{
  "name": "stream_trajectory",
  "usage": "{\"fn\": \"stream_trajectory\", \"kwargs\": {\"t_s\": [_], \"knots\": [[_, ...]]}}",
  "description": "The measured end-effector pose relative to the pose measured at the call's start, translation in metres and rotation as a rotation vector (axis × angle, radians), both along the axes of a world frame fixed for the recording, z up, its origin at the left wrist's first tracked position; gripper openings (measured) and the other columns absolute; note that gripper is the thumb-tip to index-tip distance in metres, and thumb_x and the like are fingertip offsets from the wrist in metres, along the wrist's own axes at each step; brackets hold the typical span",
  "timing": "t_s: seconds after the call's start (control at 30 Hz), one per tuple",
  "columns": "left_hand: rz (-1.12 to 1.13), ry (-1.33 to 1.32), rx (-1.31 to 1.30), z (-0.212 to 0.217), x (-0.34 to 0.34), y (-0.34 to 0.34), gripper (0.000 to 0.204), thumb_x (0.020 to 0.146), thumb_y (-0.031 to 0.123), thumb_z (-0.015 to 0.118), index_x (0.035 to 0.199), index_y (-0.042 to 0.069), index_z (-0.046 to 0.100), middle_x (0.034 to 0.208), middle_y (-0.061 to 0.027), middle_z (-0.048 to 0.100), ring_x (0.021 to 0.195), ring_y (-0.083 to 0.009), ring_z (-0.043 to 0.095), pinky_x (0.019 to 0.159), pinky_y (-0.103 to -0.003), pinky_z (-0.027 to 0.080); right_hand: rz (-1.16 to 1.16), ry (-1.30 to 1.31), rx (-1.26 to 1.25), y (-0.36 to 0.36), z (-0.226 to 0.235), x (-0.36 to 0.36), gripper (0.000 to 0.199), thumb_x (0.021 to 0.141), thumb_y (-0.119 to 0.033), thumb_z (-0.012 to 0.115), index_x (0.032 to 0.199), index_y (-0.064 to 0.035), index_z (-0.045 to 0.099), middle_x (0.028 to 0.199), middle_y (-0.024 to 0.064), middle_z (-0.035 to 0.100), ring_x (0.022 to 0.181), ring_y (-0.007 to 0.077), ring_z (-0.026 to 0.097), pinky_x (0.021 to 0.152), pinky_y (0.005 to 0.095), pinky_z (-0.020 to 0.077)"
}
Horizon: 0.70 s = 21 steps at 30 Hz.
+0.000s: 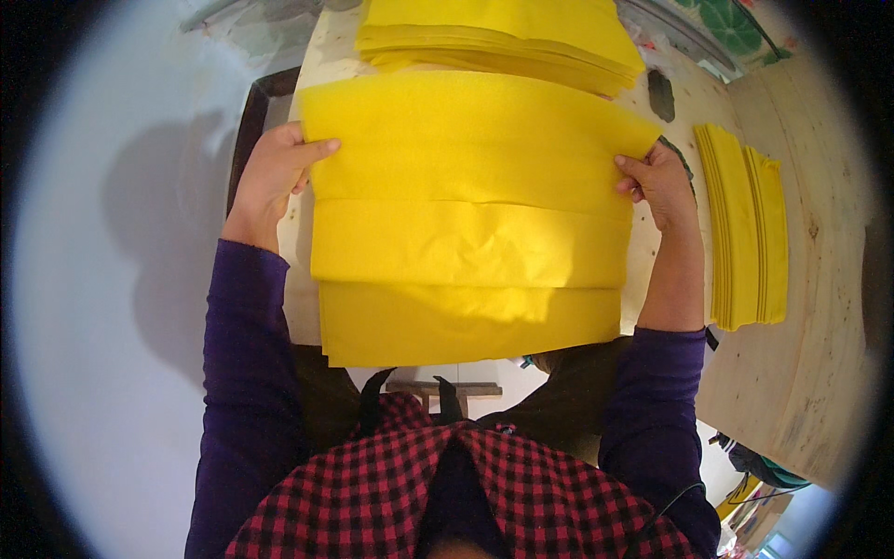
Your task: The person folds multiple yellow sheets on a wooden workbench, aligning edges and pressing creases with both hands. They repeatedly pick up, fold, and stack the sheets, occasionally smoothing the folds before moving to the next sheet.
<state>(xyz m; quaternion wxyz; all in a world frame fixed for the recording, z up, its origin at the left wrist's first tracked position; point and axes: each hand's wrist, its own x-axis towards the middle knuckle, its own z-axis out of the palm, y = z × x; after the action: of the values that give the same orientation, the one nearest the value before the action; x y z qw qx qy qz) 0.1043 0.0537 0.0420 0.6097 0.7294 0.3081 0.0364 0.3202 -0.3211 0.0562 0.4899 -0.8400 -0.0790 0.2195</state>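
Note:
A wide yellow fabric sheet [466, 168] spreads between my hands, its top edge raised above the table. My left hand [279, 168] pinches its left edge, thumb on top. At the opposite edge my right hand [656, 182] grips the sheet the same way, thumb over the fabric and fingers curled under. Below the held part lie more yellow fabric layers [466, 321], creased across and reaching over the table's near edge above my lap. Whether these layers belong to the held sheet I cannot tell.
A thick stack of yellow fabric [494, 37] lies at the far side of the pale wooden table [643, 289]. Folded yellow bundles [742, 228] rest on the wooden surface to the right. A small dark object [661, 95] sits near the stack. A white wall [102, 307] stands to the left.

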Motion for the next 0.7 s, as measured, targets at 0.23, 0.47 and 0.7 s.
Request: {"fn": "stream_trajectory", "kwargs": {"t_s": [0.23, 0.47, 0.7], "knots": [[0.031, -0.003, 0.034, 0.002, -0.003, -0.002, 0.017, 0.083, 0.014, 0.068, 0.094, 0.002, 0.067, 0.077, -0.0011, 0.065, 0.048, -0.0054, 0.037, 0.043, -0.022, 0.027, 0.005, 0.075, 0.178, -0.001, -0.013, -0.001, 0.019, 0.089, -0.004, 0.059, 0.108, 0.0012, 0.059, 0.096, 0.0111, 0.067, 0.079, 0.0176, 0.068, 0.068, 0.0251, 0.0567], [0.059, -0.012, 0.091, 0.002, -0.005, -0.006, 0.016, 0.084, 0.014, 0.068, 0.096, 0.003, 0.068, 0.079, -0.0013, 0.065, 0.049, -0.0062, 0.037, 0.044, -0.022, 0.027, 0.008, 0.070, 0.263, -0.006, -0.022, -0.005, 0.023, 0.089, -0.002, 0.057, 0.111, 0.0041, 0.058, 0.099, 0.0145, 0.067, 0.084, 0.0220, 0.069, 0.074, 0.0280, 0.0572], [0.060, -0.023, 0.088, 0.001, -0.009, -0.007, 0.018, 0.083, 0.013, 0.068, 0.096, 0.001, 0.066, 0.076, -0.0008, 0.065, 0.048, -0.0064, 0.038, 0.044, -0.022, 0.028, -0.011, 0.066, 0.273, -0.006, -0.028, -0.009, 0.024, 0.089, -0.001, 0.057, 0.112, 0.0046, 0.058, 0.100, 0.0146, 0.067, 0.086, 0.0236, 0.069, 0.076, 0.0290, 0.0571]]}}
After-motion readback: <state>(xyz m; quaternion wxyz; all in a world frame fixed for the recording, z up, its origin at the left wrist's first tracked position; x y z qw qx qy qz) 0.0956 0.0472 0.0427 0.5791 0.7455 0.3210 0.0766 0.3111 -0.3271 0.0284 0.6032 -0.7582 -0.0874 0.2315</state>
